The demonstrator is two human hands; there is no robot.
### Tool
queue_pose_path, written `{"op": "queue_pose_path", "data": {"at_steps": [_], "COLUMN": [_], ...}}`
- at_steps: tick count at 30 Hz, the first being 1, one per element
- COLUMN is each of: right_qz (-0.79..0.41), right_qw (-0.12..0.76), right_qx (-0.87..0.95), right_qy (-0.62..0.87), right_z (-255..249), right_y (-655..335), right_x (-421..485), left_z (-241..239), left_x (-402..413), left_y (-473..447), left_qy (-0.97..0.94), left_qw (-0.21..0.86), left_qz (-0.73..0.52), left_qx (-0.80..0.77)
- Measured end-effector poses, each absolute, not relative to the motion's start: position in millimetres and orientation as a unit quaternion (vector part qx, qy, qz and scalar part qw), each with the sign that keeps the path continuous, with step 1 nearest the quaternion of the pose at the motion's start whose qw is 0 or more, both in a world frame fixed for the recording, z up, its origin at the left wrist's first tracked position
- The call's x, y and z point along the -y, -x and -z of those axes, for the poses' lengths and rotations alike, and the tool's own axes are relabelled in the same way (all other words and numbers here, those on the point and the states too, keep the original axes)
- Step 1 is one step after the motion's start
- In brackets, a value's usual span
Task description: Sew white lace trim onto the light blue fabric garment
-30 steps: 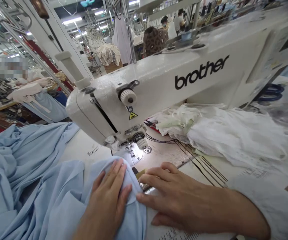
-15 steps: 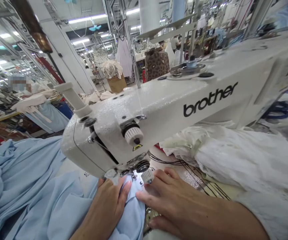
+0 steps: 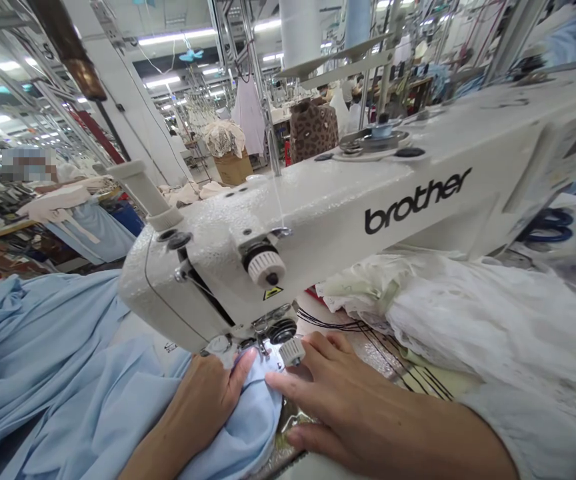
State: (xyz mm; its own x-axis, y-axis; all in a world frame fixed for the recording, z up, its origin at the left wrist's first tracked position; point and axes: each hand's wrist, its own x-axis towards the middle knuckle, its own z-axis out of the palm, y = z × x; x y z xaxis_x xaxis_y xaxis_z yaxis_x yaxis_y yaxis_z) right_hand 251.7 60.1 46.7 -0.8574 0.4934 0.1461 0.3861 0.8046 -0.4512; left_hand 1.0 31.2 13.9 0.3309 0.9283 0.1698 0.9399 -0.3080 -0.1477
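Fingers (image 3: 241,375) of the left hand (image 3: 205,387) rest on blue fabric (image 3: 245,427), grip indeterminable; right hand (image 3: 341,390), loosely spread, touches its edge. White garments (image 3: 473,300) crowd the surface (image 3: 153,331); ceiling lamps (image 3: 178,37) glow behind.

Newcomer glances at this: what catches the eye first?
A large glossy white sewing machine spans the centre to the right edge, black "brother" lettering on its side. Below its needle end, the left hand lies on light blue cloth, the right hand at that cloth's edge. A rumpled white fabric pile lies at right.
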Motion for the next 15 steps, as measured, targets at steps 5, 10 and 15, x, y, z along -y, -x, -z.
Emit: {"op": "queue_pose_path", "data": {"at_steps": [5, 10, 15], "right_qz": [-0.222, -0.235, -0.240], "right_qw": [0.112, 0.120, 0.093], "right_qx": [0.934, 0.929, 0.926], "right_qy": [0.256, 0.261, 0.277], "right_z": [-51.1, -51.2, -56.3], "right_y": [-249.0, -248.9, -246.8], "right_x": [-61.4, -60.0, -59.8], "left_z": [-0.5, 5.9, 4.0], "left_x": [-35.9, -39.0, -38.9], "left_y": [14.2, 19.5, 15.9], "left_qy": [0.829, 0.846, 0.843], "left_qw": [0.161, 0.224, 0.267], "left_qz": [0.002, 0.000, 0.019], "left_qx": [0.536, 0.484, 0.466]}}
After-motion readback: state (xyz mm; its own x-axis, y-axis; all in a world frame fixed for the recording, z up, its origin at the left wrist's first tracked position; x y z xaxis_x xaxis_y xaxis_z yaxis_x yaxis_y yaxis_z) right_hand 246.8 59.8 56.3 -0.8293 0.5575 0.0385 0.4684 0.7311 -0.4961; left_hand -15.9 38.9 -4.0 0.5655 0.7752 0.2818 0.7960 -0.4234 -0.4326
